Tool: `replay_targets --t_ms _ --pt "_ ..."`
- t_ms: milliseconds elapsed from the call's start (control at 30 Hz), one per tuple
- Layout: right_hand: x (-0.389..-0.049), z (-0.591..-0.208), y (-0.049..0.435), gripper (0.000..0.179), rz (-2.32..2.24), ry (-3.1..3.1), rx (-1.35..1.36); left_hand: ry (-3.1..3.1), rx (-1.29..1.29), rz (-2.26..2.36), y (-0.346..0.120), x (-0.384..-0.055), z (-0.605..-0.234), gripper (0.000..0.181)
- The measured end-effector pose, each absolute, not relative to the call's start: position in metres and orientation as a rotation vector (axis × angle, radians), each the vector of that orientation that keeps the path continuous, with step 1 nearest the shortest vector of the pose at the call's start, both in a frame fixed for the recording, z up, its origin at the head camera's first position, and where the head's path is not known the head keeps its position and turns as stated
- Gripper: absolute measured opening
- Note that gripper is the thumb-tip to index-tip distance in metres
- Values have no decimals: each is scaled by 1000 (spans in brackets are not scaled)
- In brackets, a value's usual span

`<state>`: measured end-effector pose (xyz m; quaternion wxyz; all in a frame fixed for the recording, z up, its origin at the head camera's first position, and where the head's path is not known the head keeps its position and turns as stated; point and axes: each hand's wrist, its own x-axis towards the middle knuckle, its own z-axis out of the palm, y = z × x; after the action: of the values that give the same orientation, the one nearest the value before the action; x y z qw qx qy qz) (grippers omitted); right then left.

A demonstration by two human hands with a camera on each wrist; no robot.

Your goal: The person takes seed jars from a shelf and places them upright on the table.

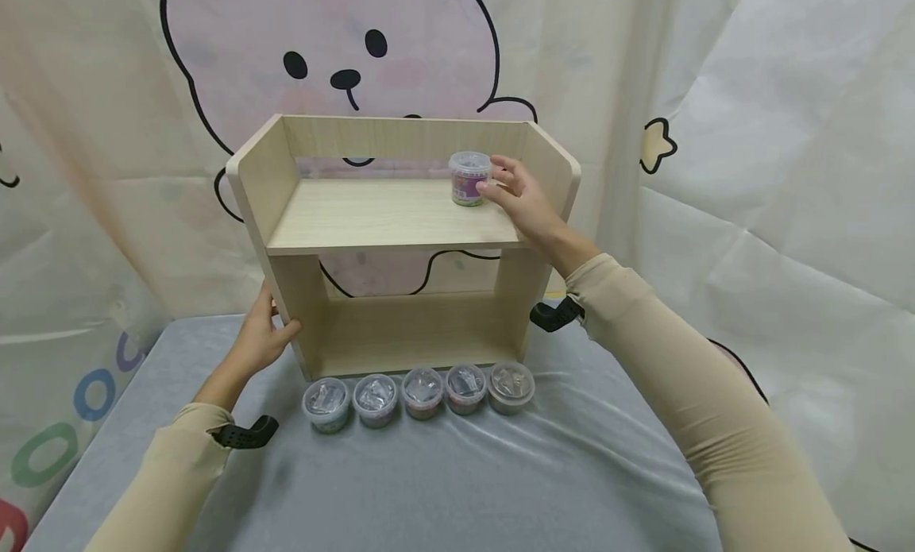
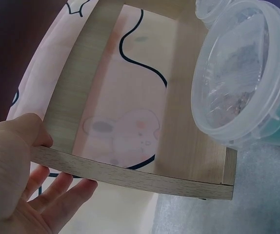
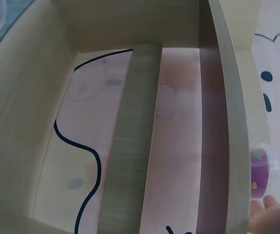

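On the upper board of a small light-wood shelf point(image 1: 372, 210) stands a clear-lidded plastic tub point(image 1: 469, 179) with a purple label, upright near the right end. My right hand point(image 1: 522, 198) reaches in from the right, its thumb and fingertips at the tub's right side and not wrapped round it. In the right wrist view the fingertips point(image 3: 269, 200) show close beside the purple label. Down at the shelf's lower left, my left hand point(image 1: 260, 337) grips the edge of the side panel. The left wrist view shows the thumb on one face of the panel point(image 2: 130, 175) and the fingers on the other.
A row of several similar lidded tubs point(image 1: 422, 389) stands on the grey-blue cloth point(image 1: 443, 488) just before the shelf's bottom board. One tub point(image 2: 237, 73) looms close in the left wrist view. A cartoon-printed curtain point(image 1: 593, 75) hangs behind the shelf.
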<state>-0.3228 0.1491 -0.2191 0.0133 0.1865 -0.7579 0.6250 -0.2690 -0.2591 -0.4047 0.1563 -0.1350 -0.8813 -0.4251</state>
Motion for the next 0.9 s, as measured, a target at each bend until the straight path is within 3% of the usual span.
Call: replay_targets --t_ms 367,900 --pt "-351 -216 135 84 2303 -2206 418 -2497 -413 -1238 -255 -270 -408 86" --pt "-368 -216 127 89 2133 -2421 280 -2461 -452 -1261 -257 -272 -407 84"
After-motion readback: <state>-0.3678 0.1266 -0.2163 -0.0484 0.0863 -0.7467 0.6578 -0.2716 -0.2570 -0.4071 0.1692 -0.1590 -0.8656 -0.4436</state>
